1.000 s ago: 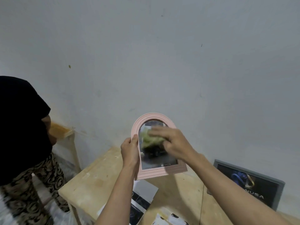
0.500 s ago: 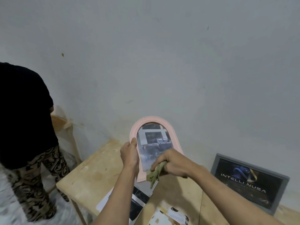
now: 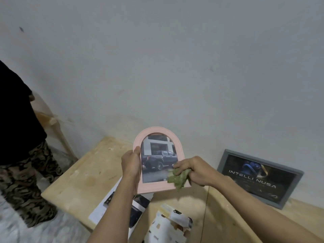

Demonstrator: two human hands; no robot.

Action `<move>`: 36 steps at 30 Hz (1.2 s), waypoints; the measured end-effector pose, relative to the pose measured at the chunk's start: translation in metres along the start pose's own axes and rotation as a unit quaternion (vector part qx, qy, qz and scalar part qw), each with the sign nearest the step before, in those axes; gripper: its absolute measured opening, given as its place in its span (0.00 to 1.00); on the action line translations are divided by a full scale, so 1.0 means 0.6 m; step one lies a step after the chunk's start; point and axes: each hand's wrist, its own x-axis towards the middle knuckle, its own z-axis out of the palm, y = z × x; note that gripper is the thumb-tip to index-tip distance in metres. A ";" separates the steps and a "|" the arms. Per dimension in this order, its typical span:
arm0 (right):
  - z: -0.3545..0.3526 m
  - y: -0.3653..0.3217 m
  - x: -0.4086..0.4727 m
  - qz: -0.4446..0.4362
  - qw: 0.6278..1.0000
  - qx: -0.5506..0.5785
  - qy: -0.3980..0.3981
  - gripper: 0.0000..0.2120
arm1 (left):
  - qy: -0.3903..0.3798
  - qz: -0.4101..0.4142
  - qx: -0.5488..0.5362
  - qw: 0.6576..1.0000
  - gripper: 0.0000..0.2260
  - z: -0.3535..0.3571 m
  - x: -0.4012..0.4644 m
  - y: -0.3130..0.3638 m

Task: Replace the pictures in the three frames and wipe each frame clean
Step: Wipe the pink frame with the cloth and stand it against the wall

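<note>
I hold a pink arched picture frame upright above the wooden table; it shows a photo of a dark pickup truck. My left hand grips its left edge. My right hand clutches a crumpled green cloth against the frame's lower right corner. A grey rectangular frame with a dark "INTELLI NUSA" picture leans against the wall on the right.
Loose printed pictures and crumpled papers lie on the table below my arms. Another person in a black top and patterned trousers stands at the left by a small wooden stand. A grey wall fills the background.
My right hand with the cloth has slid from the upper glass down to the frame's lower right corner, uncovering the truck photo. The camera has tilted and the frame sits lower.
</note>
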 end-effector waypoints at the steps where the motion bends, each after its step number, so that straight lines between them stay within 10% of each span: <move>1: -0.008 0.005 0.011 0.005 0.999 0.012 0.049 0.27 | -0.007 0.012 0.014 1.000 0.14 0.019 -0.006 -0.007; 5: -0.047 0.023 0.068 -0.024 0.967 -0.033 0.252 0.30 | -0.042 0.054 0.038 0.997 0.17 0.086 -0.018 -0.032; 10: 0.013 0.117 0.051 -0.054 0.984 -0.101 0.138 0.32 | 0.016 0.016 -0.028 0.999 0.18 0.143 -0.013 -0.048; 19: 0.043 0.167 -0.013 0.129 0.957 0.258 -0.041 0.19 | 0.042 -0.012 0.025 0.999 0.16 0.189 0.001 -0.110; 26: 0.022 0.238 0.049 0.205 0.903 0.357 0.123 0.18 | 0.044 -0.014 0.122 0.991 0.19 0.173 0.031 -0.174; 32: 0.046 0.337 0.117 0.148 0.961 0.132 0.192 0.19 | 0.091 -0.093 0.100 0.986 0.19 0.151 0.033 -0.208; 36: 0.161 0.432 0.112 0.117 0.982 -0.137 0.054 0.24 | 0.105 -0.114 0.082 0.985 0.16 0.144 0.028 -0.240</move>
